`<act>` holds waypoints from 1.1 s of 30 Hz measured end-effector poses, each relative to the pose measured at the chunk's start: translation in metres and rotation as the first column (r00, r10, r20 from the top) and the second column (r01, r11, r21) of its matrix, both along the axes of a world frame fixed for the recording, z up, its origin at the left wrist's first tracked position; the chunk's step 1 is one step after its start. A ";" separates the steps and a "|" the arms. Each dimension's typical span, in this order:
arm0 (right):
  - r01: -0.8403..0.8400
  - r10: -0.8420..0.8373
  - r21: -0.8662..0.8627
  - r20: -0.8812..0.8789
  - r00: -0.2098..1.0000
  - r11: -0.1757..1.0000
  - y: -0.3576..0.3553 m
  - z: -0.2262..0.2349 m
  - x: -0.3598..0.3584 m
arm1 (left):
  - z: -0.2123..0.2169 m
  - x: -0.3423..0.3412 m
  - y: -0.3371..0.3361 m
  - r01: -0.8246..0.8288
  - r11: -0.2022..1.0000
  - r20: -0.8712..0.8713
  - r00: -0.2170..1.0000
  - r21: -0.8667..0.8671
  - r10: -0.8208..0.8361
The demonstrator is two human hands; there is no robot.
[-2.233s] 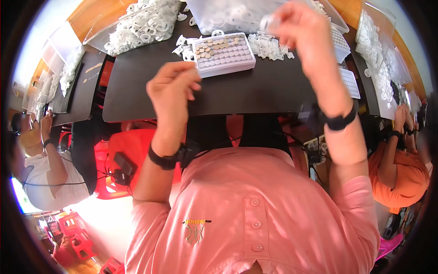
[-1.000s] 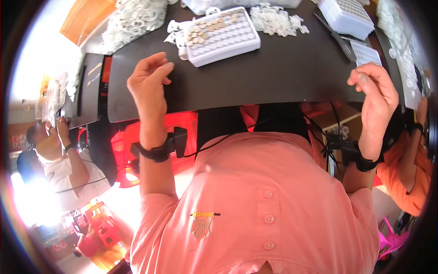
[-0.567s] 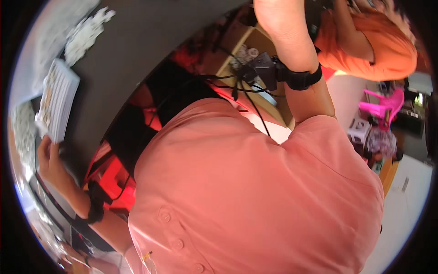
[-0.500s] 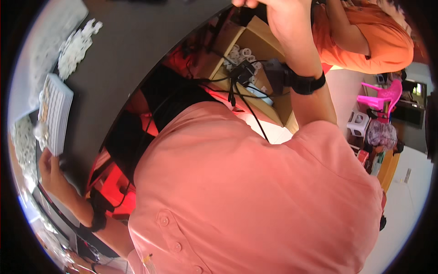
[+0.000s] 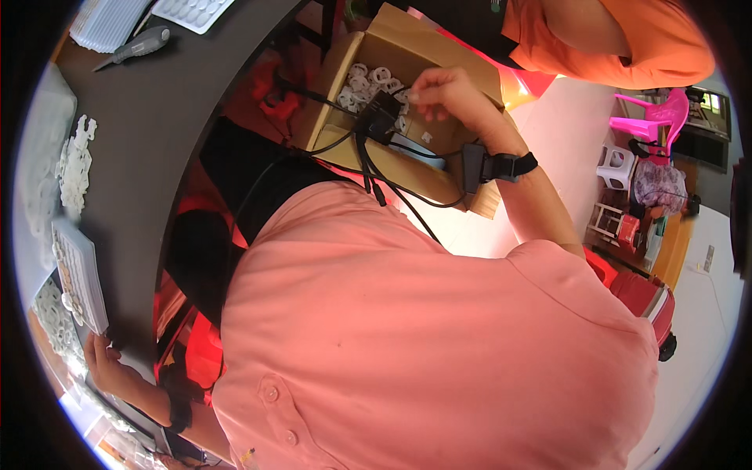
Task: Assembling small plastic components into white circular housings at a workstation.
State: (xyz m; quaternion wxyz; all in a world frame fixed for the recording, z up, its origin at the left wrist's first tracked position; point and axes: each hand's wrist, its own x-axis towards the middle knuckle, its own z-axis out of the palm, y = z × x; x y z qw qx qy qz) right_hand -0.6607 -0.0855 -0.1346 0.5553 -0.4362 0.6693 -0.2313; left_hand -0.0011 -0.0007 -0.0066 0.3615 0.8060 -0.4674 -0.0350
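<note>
At the lower left, my left hand (image 5: 113, 372) grips the near end of a stack of white trays (image 5: 90, 290) on the dark table, its fingers closed at the edge. Small round pieces and a white part lie on the top tray. My right hand (image 5: 450, 94) hangs over an open cardboard box (image 5: 337, 78), fingers loosely bent and apart, with nothing visible in them. White ring-shaped parts (image 5: 364, 88) are heaped inside the box. Below my right hand shows a small white piece (image 5: 427, 137); whether it lies in the box or is falling I cannot tell.
A grey handheld tool (image 5: 141, 45) and more white trays (image 5: 192, 12) are at the table's far end. White parts (image 5: 76, 168) lie on the dark table (image 5: 157, 149). Black cables (image 5: 376, 168) hang across the box. A person in orange (image 5: 619, 47) is at the upper right.
My right hand has come down from the top edge to over the box. The view has shifted, bringing the handheld tool and farther trays into sight. My left hand stays at the tray stack.
</note>
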 end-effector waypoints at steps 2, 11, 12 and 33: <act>-0.079 0.094 0.114 -0.132 0.987 0.990 0.000 -0.029 -0.009 | -0.001 0.007 0.001 -0.019 0.999 -0.029 0.999 -0.041 0.018; -0.382 0.386 0.195 -0.758 0.525 0.903 0.004 -0.145 -0.025 | 0.002 0.010 0.020 -0.058 0.998 -0.061 0.997 -0.015 0.057; -0.354 0.367 0.189 -0.749 0.552 0.916 0.009 -0.139 -0.022 | 0.003 0.003 0.016 -0.074 0.997 -0.085 0.994 -0.019 0.073; -0.248 0.739 0.761 -0.407 0.537 0.599 0.029 -0.235 -0.096 | -0.005 -0.002 0.029 -0.036 0.996 0.018 0.999 0.086 0.034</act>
